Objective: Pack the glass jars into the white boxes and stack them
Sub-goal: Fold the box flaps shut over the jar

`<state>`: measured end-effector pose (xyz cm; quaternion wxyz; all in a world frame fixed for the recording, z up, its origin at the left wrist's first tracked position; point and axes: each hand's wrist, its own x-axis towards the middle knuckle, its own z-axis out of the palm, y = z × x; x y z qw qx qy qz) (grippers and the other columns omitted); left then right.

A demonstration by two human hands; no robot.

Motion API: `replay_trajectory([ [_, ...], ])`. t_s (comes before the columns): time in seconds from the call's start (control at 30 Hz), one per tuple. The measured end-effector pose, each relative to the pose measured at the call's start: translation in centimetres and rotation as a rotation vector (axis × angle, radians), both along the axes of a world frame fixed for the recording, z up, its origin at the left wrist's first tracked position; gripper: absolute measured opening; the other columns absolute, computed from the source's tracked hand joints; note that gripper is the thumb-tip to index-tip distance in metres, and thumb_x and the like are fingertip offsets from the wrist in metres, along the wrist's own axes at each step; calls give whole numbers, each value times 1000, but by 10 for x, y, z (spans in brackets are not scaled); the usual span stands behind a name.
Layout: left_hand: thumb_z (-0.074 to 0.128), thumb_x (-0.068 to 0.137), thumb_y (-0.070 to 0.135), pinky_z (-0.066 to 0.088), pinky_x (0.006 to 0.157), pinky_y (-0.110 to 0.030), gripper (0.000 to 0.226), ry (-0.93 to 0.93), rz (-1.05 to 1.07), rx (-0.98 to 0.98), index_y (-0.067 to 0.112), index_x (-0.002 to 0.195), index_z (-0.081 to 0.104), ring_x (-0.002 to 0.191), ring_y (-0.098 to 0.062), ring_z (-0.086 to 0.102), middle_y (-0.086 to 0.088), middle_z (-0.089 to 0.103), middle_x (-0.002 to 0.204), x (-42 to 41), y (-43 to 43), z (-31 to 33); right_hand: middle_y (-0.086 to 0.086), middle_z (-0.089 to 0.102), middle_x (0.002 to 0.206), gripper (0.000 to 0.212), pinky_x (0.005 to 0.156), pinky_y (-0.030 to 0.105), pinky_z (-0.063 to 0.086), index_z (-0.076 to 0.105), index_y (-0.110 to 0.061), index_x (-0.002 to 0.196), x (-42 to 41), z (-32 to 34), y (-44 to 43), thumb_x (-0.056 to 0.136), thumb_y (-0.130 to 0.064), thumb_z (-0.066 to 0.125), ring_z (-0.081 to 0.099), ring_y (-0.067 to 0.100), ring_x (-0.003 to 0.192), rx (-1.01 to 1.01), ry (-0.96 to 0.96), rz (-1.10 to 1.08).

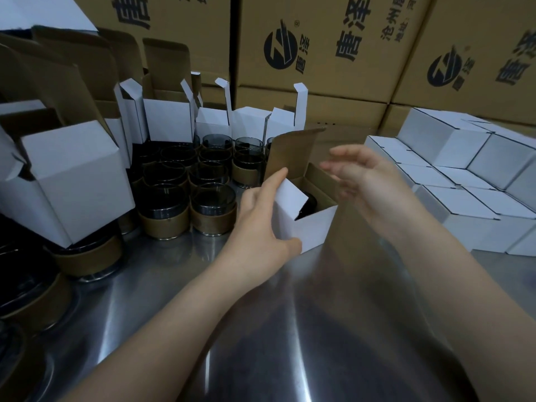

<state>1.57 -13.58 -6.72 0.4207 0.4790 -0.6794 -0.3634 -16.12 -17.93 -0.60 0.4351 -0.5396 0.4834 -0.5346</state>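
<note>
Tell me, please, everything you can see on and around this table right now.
Open white cardboard box: one, white outside and brown inside, table centre, lid flap up.
Dark glass jar: one, nearly black, inside that box.
Dark glass jars with brown paper bands: over a dozen, left of the box.
Empty open white boxes: several, behind and left of the jars.
Closed white boxes: many, stacked at the right.
Large brown printed cartons: several, along the back.
Shiny metal table: one, silver, under everything.
Left hand: holds the open box, index finger on its side flap.
Right hand: open, blurred, above the box.
</note>
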Motion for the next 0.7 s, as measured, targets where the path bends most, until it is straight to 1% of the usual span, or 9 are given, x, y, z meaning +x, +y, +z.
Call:
replay_trajectory([
  [0.03,70,79,9,35,84,-10,97,7,0,8,55,146,18,120,-4,34,15,28,127,0,-1,-1,-5,69,77,19,49,15,43,64,-19,101,-1,-6,-3,92,-2,60,55,1,49,45,-31,48],
  [0.1,71,78,9,35,84,-9,96,25,4,25,55,146,20,118,-1,35,15,29,125,-1,-1,-2,-8,67,70,18,56,20,47,64,-19,108,-4,-14,-8,93,-9,61,55,5,53,113,-76,121],
  [0.17,71,79,9,35,83,-7,95,30,11,37,55,146,21,116,1,35,15,29,124,-1,-2,-2,-6,69,74,22,65,26,50,64,-20,113,-7,-18,-12,92,-14,64,58,11,63,139,-105,153],
  [0.33,69,82,11,34,86,-8,87,22,12,40,52,146,25,118,0,35,13,30,126,-2,0,1,0,73,90,44,69,25,54,64,-23,118,-9,-20,-13,75,-24,74,64,13,76,164,-85,228],
  [0.4,69,86,20,33,94,-14,76,73,8,50,51,144,30,121,1,36,14,32,129,-3,2,4,5,74,103,41,77,29,54,64,-24,117,-8,-22,-12,78,-19,76,68,15,86,152,-50,250],
  [0.43,67,88,27,31,96,-14,68,114,8,56,50,142,34,121,3,37,14,33,131,-3,2,6,4,74,104,37,80,30,53,63,-23,116,-6,-22,-11,82,-15,74,70,15,88,141,-41,259],
  [0.53,52,95,47,27,87,-3,42,201,25,72,51,136,43,111,22,37,19,37,132,-3,2,9,-2,76,102,32,81,30,54,62,-23,115,-3,-23,-9,87,-9,68,72,14,89,114,-12,273],
  [0.6,47,98,45,26,86,-2,36,196,56,52,49,134,48,106,26,36,19,41,130,-3,0,9,-4,76,101,32,83,30,52,61,-24,114,-1,-24,-8,88,-6,67,72,13,89,107,4,275],
  [0.7,55,98,30,32,93,-7,35,242,96,44,42,131,55,111,16,44,15,48,127,-4,-2,10,-8,76,98,32,85,30,51,62,-27,110,0,-24,-7,88,-4,67,71,11,88,97,44,279],
])
